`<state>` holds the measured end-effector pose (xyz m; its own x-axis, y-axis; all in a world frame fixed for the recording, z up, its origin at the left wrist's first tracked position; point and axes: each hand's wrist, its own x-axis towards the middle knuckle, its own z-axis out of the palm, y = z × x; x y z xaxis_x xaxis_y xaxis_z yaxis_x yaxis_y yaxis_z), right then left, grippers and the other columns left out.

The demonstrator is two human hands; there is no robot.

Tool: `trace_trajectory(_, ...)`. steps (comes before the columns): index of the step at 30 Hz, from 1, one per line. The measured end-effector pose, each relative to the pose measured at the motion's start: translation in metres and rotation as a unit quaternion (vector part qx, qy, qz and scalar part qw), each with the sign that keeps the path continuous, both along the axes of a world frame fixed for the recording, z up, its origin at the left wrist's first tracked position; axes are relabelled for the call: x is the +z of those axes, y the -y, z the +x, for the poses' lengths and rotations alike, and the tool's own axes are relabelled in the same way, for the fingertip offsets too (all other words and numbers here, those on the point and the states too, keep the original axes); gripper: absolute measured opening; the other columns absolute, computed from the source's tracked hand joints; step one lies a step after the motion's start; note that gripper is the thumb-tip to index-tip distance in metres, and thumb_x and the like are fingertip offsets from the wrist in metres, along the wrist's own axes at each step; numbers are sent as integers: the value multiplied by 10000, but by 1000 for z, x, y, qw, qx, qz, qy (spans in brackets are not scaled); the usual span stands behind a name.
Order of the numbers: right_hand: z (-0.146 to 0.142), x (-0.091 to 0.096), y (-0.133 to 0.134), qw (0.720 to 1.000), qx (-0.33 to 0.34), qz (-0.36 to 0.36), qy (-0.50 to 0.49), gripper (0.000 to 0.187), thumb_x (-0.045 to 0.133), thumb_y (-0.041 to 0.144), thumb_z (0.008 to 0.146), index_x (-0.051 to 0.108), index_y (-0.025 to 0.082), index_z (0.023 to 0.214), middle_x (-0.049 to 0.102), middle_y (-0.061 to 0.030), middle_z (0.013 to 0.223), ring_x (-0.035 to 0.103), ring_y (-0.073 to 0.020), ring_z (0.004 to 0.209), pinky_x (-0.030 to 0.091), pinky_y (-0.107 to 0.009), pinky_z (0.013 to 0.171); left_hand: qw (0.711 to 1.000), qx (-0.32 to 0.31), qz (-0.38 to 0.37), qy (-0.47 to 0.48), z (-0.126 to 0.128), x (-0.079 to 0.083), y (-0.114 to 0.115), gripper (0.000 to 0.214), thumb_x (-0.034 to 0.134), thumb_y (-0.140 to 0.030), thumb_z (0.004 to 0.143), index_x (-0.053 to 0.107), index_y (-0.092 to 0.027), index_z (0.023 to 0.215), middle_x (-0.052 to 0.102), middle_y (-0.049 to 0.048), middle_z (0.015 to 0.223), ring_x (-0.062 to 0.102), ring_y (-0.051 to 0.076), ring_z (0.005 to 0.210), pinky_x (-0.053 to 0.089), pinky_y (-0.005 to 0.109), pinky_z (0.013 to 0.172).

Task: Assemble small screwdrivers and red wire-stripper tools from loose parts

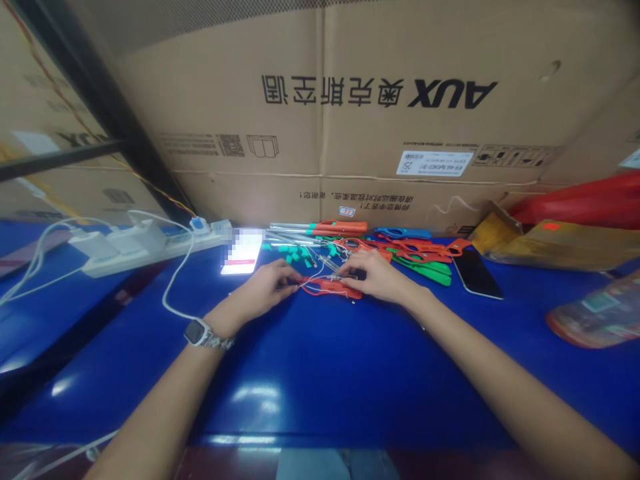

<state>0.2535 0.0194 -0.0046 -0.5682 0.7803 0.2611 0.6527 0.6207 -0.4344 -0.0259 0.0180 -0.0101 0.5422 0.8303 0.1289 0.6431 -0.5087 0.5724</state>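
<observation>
My left hand (270, 290) is closed in a pinch at the left end of an orange plastic piece (327, 288), where a thin white wire (313, 273) runs from its fingertips. From the other side, my right hand (373, 277) has its thumb and finger closed around a small part too fine to name, just above the same piece. The orange piece lies low over the table between both hands. Directly behind them are several silver rods with orange ends (320, 229), small green bits (295, 255), orange plastic pieces (425, 250) and green ones (425, 270).
A lit phone (243, 253) lies left of the pile, a dark phone (477, 273) right of it. A white power strip (155, 250) with chargers and cables occupies the left. A large cardboard box (350, 133) walls the back. A bottle-like container (595, 313) lies right on the blue table (320, 373).
</observation>
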Motion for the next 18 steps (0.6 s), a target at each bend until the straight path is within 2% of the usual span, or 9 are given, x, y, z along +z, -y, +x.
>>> trace_trajectory(4,0,6,10,998,-1,31,49,114,654,277,907,735,232,973,724,-36,938,627,-224,948,389,-434,917,1000,0,4,11,0,0,0,187,592,-257,870,707,-174,993,625,58,908,597,162,754,510,300,688)
trace_trajectory(8,0,6,17,997,-2,47,63,148,615,310,939,737,240,985,714,-41,937,618,-223,947,392,-415,883,1000,-1,-3,14,0,-1,0,243,601,-239,868,681,-169,1087,632,41,850,588,148,703,512,292,671)
trace_trajectory(13,1,2,14,998,0,39,45,161,603,297,948,736,237,1017,708,-49,957,622,-215,955,422,-388,861,1000,-3,15,1,0,-2,0,244,559,-232,886,710,-172,1069,605,69,927,614,168,780,533,325,741)
trace_trajectory(18,2,0,9,1000,13,26,-7,195,573,310,963,734,231,1039,715,-52,969,640,-192,906,474,-363,854,1000,1,19,-14,1,0,3,271,555,-251,876,694,-163,1091,583,85,991,616,186,804,541,351,743)
